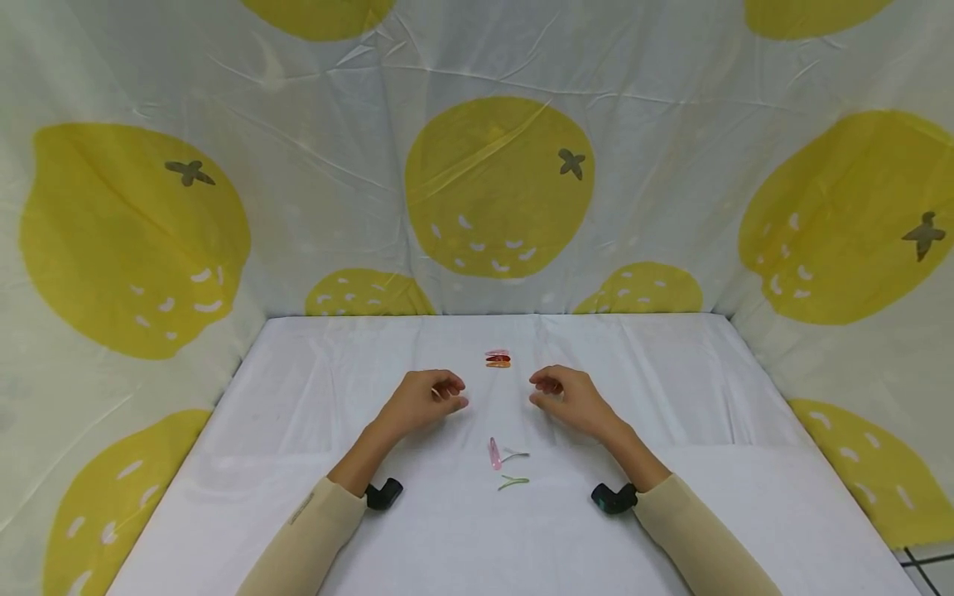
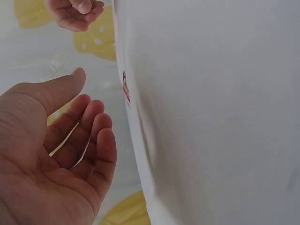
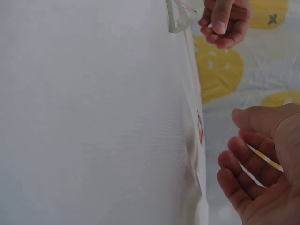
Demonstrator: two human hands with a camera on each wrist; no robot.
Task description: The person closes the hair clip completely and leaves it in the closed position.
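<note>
My left hand (image 1: 426, 401) hovers over the white cloth with loosely curled fingers and nothing in its grasp. Facing it, my right hand (image 1: 572, 401) is likewise relaxed and holds nothing. Beyond and between the hands lies a small stack of hair clips: a pink clip (image 1: 497, 353), a dark red clip (image 1: 498, 358) and an orange clip (image 1: 498, 364). Nearer to me, a pink hair clip (image 1: 494, 454) lies beside a pale grey clip (image 1: 515, 454). A green hair clip (image 1: 514, 482), seemingly spread, is just in front of those. Neither hand touches a clip.
White cloth covers the table (image 1: 477, 538). A hanging curtain (image 1: 335, 165) with yellow fruit prints rises behind it and on both sides. Each wrist carries a black camera, the left camera (image 1: 384, 494) and the right camera (image 1: 614, 498).
</note>
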